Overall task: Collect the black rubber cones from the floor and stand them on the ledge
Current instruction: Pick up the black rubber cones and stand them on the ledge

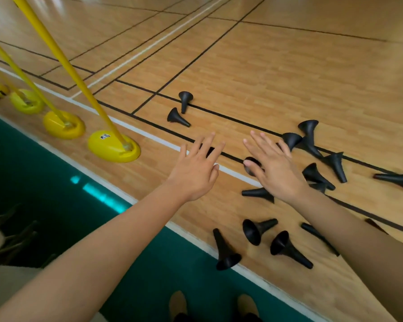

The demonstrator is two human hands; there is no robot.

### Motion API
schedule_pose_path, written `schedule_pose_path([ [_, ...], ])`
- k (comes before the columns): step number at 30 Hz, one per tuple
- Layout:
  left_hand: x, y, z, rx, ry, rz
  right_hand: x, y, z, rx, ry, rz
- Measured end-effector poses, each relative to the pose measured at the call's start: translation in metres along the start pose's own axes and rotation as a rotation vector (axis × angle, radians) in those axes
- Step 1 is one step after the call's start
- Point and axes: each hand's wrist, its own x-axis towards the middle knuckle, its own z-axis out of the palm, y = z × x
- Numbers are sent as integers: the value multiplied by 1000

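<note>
Wood gym floor (289, 66) with black court lines and one white line (149, 134); green strip (56, 182) runs along the near edge. Landmark is the nearest yellow base (114, 147), last in a row of four, each carrying a slanted yellow pole (63, 59).

Both bare arms reach out to the right of the base.
- left hand (196, 173): just right of the base, palm down, fingers straight and spread, nothing held. A dark piece (210, 151) shows under the fingers; contact unclear.
- right hand (275, 168): further right of the base, also flat and spread, nothing gripped. Its thumb overlaps the thumb cone (255, 167); can't tell if they touch.

Black cones (258, 230) are all on the floor, on their sides as far as I can see:
- far pair (185, 101): right of the base and beyond it, on a black line.
- right cluster (308, 129): well right of the base, past the right hand, some overlapping.
- low group (289, 248): right of the base and nearer the camera; one lies at the strip edge.

Shoes (177, 303) sit on the strip, nearest the camera.
</note>
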Motion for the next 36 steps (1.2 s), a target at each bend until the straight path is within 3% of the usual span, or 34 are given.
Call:
schedule_pose_path([
  [6, 11, -43, -7, -49, 42, 160, 4, -39, 2, -46, 74, 157],
  [12, 25, -59, 3, -66, 1, 259, -16, -48, 22, -69, 29, 321],
  [29, 146, 34, 22, -87, -148, 524, -33, 54, 26, -85, 65, 540],
  [36, 160, 49, 55, -89, -241, 666, -56, 63, 55, -128, -47, 692],
])
